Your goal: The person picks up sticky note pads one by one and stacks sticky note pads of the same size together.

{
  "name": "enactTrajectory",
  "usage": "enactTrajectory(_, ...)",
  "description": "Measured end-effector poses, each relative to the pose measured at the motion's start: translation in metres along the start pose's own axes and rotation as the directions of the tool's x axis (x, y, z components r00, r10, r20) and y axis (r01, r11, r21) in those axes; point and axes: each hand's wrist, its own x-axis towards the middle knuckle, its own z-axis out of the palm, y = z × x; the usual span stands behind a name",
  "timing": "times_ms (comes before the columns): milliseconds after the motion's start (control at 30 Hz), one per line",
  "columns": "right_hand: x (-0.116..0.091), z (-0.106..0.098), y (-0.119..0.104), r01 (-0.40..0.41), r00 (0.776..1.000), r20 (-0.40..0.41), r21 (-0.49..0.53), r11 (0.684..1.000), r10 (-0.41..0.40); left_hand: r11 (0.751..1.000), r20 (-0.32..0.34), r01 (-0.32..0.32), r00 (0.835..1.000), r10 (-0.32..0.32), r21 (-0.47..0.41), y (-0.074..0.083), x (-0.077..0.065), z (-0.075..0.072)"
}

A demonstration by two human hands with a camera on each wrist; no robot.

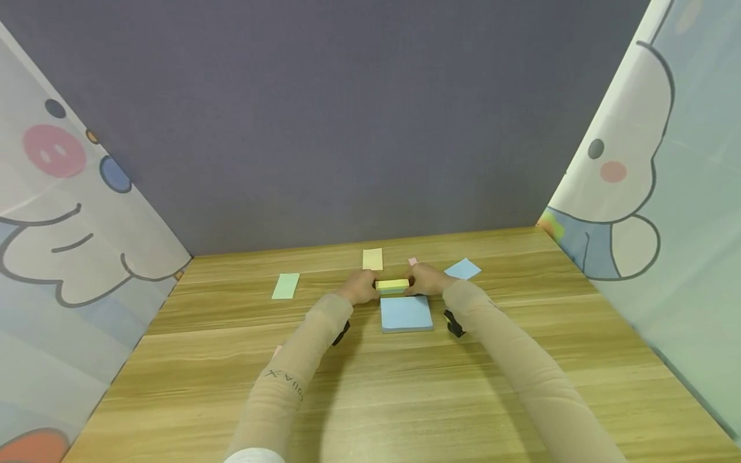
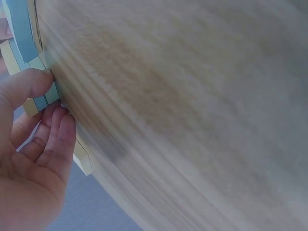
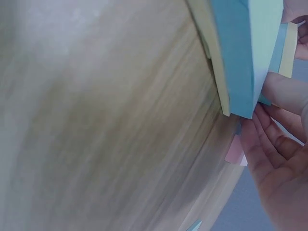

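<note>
The sleeved left arm (image 1: 294, 363) and right arm (image 1: 521, 357) slant up from the head frame's bottom. Near its centre, left hand (image 1: 361, 287) and right hand (image 1: 427, 281) face each other, both pinching.

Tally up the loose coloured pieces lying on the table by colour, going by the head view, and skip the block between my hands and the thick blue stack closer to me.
Yellow piece: 1
Green piece: 1
Blue piece: 1
Pink pieces: 2, one mostly hidden by the left sleeve
Total: 5 visible
</note>
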Motion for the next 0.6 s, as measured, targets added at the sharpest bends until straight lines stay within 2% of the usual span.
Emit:
enactTrajectory(200,-0.001,0.0,0.004,0.015,1.0,0.004,0.039,0.999,-0.016,1.0,-0.002,0.004,1.0,-0.004,0.001,0.0,-0.001,0.002)
enactTrajectory(467,-0.007,-0.01,0.012,0.009,1.0,-0.019,0.202,0.979,-0.005,0.999,0.018,0.022,1.0,-0.021,-0.029,0.002,-0.005,-0.001)
enactTrajectory(600,-0.012,-0.019,0.013,0.002,0.999,-0.036,0.199,0.98,0.005,0.999,0.02,0.027,0.999,-0.026,-0.03,0.002,-0.005,-0.002)
